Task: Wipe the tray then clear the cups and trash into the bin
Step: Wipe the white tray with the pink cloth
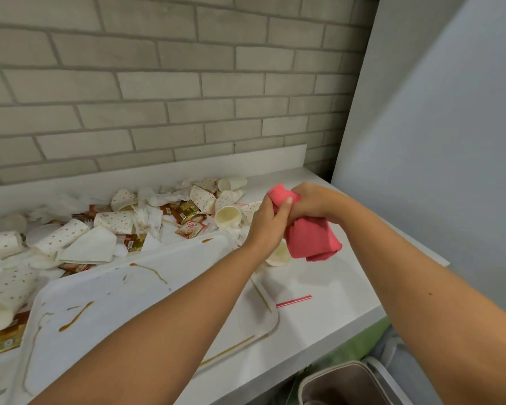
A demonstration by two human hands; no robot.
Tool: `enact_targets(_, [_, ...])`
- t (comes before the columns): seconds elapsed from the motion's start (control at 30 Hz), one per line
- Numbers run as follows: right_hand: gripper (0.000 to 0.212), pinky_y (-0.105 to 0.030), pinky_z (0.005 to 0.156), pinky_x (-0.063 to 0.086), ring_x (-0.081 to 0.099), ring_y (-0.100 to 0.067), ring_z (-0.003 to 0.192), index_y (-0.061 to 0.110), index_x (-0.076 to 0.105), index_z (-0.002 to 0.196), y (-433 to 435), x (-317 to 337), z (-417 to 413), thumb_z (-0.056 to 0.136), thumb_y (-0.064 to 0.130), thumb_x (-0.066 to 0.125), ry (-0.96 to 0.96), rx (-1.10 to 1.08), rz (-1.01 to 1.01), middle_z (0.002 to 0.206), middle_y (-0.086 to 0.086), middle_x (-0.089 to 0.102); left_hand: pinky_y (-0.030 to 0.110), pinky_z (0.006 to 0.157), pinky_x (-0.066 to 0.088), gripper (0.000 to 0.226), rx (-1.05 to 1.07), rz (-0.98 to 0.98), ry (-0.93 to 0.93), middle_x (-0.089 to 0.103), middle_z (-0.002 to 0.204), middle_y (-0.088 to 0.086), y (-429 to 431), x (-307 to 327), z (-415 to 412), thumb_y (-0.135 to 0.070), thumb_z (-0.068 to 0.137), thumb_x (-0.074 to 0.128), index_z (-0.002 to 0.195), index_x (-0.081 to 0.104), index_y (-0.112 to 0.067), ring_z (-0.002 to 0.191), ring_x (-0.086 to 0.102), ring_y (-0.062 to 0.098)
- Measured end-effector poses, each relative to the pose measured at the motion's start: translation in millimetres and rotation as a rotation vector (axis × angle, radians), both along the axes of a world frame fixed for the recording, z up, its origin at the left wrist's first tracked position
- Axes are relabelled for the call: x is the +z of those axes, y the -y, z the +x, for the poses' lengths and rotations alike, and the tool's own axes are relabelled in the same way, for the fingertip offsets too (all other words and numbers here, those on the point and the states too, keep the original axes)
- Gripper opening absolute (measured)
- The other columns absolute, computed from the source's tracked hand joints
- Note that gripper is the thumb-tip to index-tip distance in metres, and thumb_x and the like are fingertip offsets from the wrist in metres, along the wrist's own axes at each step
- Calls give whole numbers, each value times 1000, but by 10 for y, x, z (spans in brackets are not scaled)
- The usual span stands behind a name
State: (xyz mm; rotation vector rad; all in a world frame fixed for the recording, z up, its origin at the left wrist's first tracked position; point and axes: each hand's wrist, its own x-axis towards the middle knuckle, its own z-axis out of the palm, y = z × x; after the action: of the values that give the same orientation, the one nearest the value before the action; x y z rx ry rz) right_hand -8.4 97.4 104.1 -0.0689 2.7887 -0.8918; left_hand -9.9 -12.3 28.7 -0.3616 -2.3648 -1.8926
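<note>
At the far left, a spotted paper cup (3,296) lies on its side on the white counter (319,276), its mouth towards the camera. Behind it, a pile of trash (146,217) runs along the foot of the brick wall (158,83): more spotted cups, crumpled napkins and brown sachets, all tipped over and touching one another. The white tray (114,287) lies flat in front of the pile, nearer the camera, streaked with brown liquid on its floor and along its rim.

Past the tray's far right corner, both hands are raised above the counter. The left hand (265,220) has its fingers curled round the red cloth (313,241), with the thumb lying across the cloth's upper part. The right hand (313,203) grips the same bunched part from the other side, fingers clamped shut on it, the two hands touching. A small tuft of cloth sticks up above the fingers; the rest hangs loose below both hands, just above a cup on the counter.

A red-striped straw (293,301) lies on the counter just right of the tray. Below the counter's edge, at the lower right, stands the bin (333,378).
</note>
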Motion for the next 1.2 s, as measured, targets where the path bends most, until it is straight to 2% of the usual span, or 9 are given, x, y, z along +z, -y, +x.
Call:
enact_targets(0.13, [23, -23, 62, 55, 64, -19, 71, 13, 62, 89, 260, -7, 39, 74, -1, 71, 27, 154, -291, 79, -5, 66, 37, 93, 52, 35, 2, 255, 130, 65, 113, 6, 305, 89, -26, -39, 92, 53, 116, 57, -15, 105, 63, 22])
enact_targets(0.3, [42, -35, 84, 54, 61, -19, 90, 15, 49, 112, 694, -206, -21, 79, 0, 70, -14, 180, -627, 108, -6, 57, 39, 81, 56, 29, 156, 440, 206, 67, 99, 15, 738, 203, -64, -32, 90, 60, 103, 63, -6, 90, 65, 27])
enact_targets(0.43, [51, -27, 95, 43, 50, -21, 116, 18, 45, 130, 1112, -358, -81, 84, 11, 66, -396, 288, -371, 129, -4, 44, 16, 38, 41, 31, 386, 507, 371, 56, 68, 7, 1123, 186, -16, -34, 86, 65, 94, 58, -5, 48, 56, 12])
enact_targets(0.57, [50, -28, 103, 34, 43, -23, 128, 13, 33, 144, 1563, -530, -62, 96, 17, 46, -451, 383, -173, 142, -9, 43, 29, 57, 52, 30, 359, 587, 537, 67, 89, 7, 1464, 164, 19, -39, 88, 61, 95, 63, -9, 73, 63, 19])
enact_targets(0.77, [48, -27, 85, 45, 57, -25, 108, 9, 45, 131, 1827, -664, -108, 87, 19, 63, -403, 439, -224, 123, -11, 57, 36, 88, 34, 43, 303, 162, 613, 61, 82, 0, 2022, 177, 224, -49, 96, 35, 87, 62, -17, 76, 55, 16])
enact_targets(0.9, [45, -32, 75, 47, 55, -25, 96, 12, 43, 120, 1923, -734, -199, 83, 18, 67, -331, 408, -168, 114, -10, 55, 30, 73, 42, 54, 510, -92, 518, 62, 103, 6, 2473, -56, 389, -46, 98, 33, 105, 67, -4, 84, 55, 23])
enact_targets(0.97, [39, -29, 65, 45, 55, -23, 85, 15, 42, 112, 1949, -780, -246, 83, 19, 67, -253, 402, -98, 102, -7, 54, 35, 80, 46, 46, 680, -279, 431, 66, 103, 18, 2754, -256, 522, -34, 98, 39, 100, 67, 3, 88, 59, 30])
enact_targets(1.07, [33, -32, 67, 46, 54, -23, 83, 15, 45, 106, 1994, -914, -292, 82, 18, 67, -180, 441, 52, 93, -5, 54, 35, 68, 44, 33, 830, -546, 340, 65, 95, 24, 3115, -560, 761, -17, 96, 41, 89, 63, 8, 73, 53, 26])
enact_targets(1.2, [40, -32, 78, 43, 51, -28, 102, 18, 50, 115, 2034, -1262, -319, 80, 21, 69, -145, 480, 111, 113, -11, 52, 33, 65, 38, 24, 970, -672, 306, 57, 101, 21, 3309, -840, 947, -8, 94, 39, 96, 61, 4, 84, 55, 33])
